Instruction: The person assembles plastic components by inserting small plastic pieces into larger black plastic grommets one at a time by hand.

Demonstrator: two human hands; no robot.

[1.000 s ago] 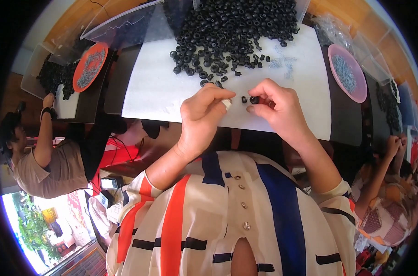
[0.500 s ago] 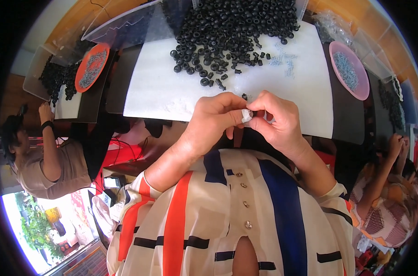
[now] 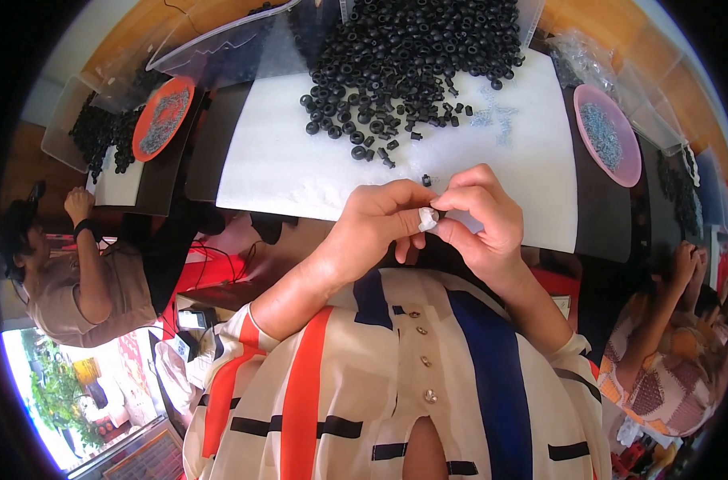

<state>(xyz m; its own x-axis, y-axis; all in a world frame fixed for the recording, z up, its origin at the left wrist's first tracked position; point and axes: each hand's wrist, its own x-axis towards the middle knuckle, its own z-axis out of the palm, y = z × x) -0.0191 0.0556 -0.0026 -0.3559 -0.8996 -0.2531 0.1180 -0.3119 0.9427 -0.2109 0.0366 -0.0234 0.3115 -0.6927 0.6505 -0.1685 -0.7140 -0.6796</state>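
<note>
My left hand (image 3: 377,220) and my right hand (image 3: 488,218) meet over the near edge of a white foam sheet (image 3: 288,160). Both are closed, fingertips together. White tape (image 3: 428,218) wraps the tip of my left thumb. Pinched between the fingertips is a small black part (image 3: 441,214), mostly hidden, so its exact shape does not show. Just beyond the hands, one loose black piece (image 3: 426,181) lies on the sheet. Farther off, a big heap of black ring-shaped and stubby parts (image 3: 412,60) spreads over the sheet.
Behind the left of the heap stands a clear plastic bin (image 3: 228,52). Small silvery pieces (image 3: 493,116) lie scattered on the sheet. An orange bowl (image 3: 185,92) and a pink bowl (image 3: 632,152) hold similar pieces. Co-workers sit left (image 3: 84,272) and right (image 3: 660,352).
My right hand's index finger has lifted and opened slightly away from the thumb. Both hands have shifted a little toward me, leaving the loose black piece more exposed. The view has tilted slightly.
</note>
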